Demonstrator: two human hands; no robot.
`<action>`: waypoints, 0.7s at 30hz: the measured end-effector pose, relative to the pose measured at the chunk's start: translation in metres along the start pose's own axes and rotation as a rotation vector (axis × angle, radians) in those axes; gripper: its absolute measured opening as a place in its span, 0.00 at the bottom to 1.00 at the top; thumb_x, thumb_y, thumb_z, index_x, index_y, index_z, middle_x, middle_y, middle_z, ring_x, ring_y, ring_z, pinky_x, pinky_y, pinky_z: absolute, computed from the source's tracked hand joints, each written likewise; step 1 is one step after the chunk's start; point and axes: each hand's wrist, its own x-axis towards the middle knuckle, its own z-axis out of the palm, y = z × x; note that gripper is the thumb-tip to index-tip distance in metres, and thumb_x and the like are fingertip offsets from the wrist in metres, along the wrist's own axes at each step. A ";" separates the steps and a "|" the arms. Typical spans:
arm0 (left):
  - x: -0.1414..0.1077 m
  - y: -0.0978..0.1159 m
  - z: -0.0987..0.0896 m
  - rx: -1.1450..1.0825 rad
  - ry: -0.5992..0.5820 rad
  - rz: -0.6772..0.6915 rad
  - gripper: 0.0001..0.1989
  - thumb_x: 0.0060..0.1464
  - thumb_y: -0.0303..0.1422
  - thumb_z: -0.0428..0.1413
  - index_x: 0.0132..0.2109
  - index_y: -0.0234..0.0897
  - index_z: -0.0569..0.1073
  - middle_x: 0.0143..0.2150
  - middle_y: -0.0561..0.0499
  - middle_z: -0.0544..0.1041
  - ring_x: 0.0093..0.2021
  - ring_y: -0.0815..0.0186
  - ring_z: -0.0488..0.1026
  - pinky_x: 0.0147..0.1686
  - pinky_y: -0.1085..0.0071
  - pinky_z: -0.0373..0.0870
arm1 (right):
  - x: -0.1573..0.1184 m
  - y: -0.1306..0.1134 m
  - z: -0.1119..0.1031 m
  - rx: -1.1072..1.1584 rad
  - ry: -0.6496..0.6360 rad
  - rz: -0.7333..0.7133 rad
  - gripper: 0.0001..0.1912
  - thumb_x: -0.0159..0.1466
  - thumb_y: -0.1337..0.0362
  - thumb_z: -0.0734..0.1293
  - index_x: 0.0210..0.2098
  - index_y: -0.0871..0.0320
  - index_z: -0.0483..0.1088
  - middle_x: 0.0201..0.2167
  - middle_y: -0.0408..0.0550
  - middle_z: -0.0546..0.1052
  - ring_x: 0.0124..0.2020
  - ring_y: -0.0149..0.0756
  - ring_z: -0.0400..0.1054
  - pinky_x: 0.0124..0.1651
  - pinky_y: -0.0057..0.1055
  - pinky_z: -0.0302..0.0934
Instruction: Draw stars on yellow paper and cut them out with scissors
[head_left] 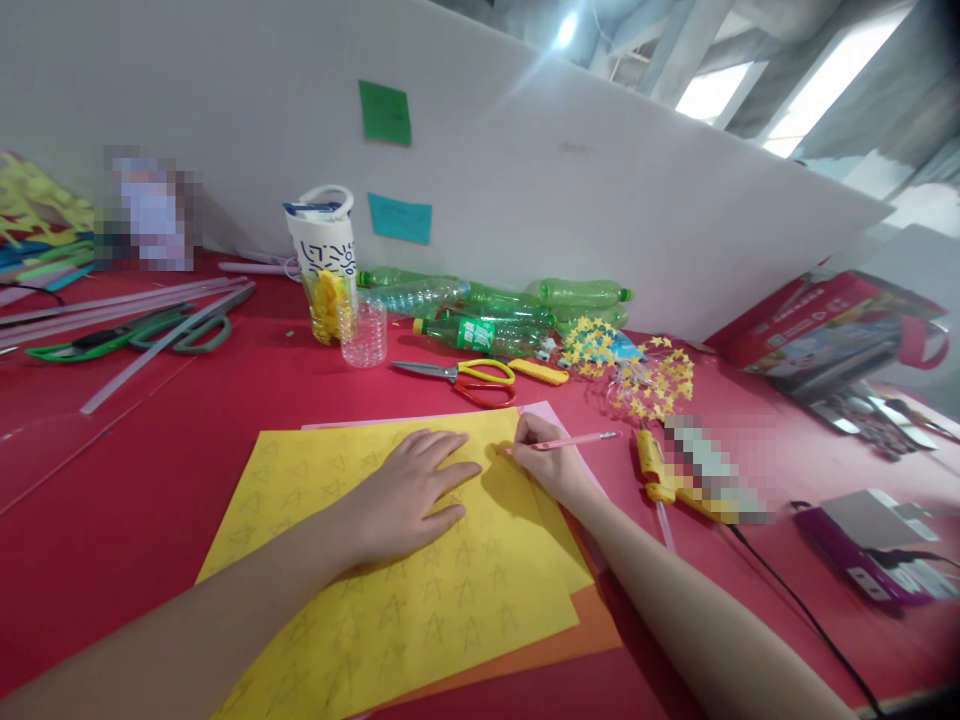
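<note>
A yellow sheet (390,620) covered with rows of pencil-drawn stars lies on the red table, over pink and orange paper (540,640). Flat on its upper middle rests my left hand (416,490), fingers spread and holding nothing. My right hand (547,460) is closed around a pink pencil (577,440), whose tip meets the yellow paper near its upper right. Just beyond the sheet are scissors (484,380) with red and yellow handles and a yellow cutter (538,372).
Green plastic bottles (510,305), a clear cup (364,335) and a white-and-clear container (326,250) stand or lie at the back. Yellow star decorations (645,370) and a yellow glue gun (656,468) are right. Glue sticks, green scissors (105,340) lie left; a purple device (855,560) sits far right.
</note>
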 end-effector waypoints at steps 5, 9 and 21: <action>0.000 0.000 0.000 0.005 0.006 0.004 0.21 0.58 0.42 0.47 0.58 0.48 0.63 0.64 0.47 0.56 0.62 0.53 0.51 0.58 0.53 0.48 | 0.000 0.001 -0.001 0.005 -0.012 -0.011 0.07 0.49 0.70 0.61 0.18 0.56 0.57 0.16 0.37 0.57 0.20 0.28 0.50 0.22 0.25 0.43; 0.000 0.000 0.001 0.000 0.017 0.013 0.21 0.58 0.42 0.47 0.58 0.48 0.63 0.64 0.47 0.56 0.62 0.53 0.52 0.58 0.53 0.47 | 0.000 0.005 -0.001 0.014 -0.020 -0.011 0.07 0.49 0.70 0.61 0.18 0.56 0.57 0.16 0.36 0.57 0.19 0.28 0.50 0.21 0.25 0.43; 0.001 0.001 0.000 0.011 -0.004 -0.001 0.21 0.58 0.42 0.47 0.58 0.48 0.63 0.64 0.46 0.56 0.62 0.52 0.51 0.58 0.52 0.47 | -0.003 0.005 0.001 0.030 -0.044 -0.004 0.06 0.51 0.70 0.61 0.21 0.56 0.58 0.16 0.37 0.62 0.19 0.28 0.54 0.21 0.25 0.45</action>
